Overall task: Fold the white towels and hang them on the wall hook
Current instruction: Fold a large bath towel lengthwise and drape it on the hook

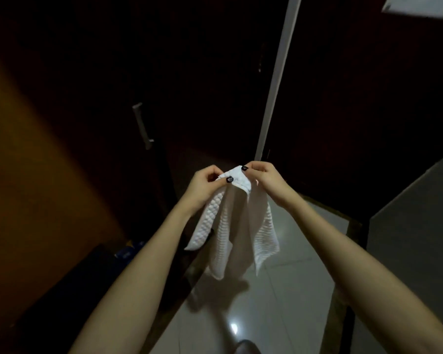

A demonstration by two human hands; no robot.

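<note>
Both hands, L (205,186) & R (265,180), pinch white towel (241,226) top; rest hangs.

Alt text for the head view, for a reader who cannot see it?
The left hand and right hand pinch the top edge of a white towel that hangs limp above a glossy tiled floor. Dark cabinet doors with a metal handle stand behind.

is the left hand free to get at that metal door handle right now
Probably not right away: the left hand is pinching the white towel together with the right hand. Nothing stands between it and the door handle, though.
</note>
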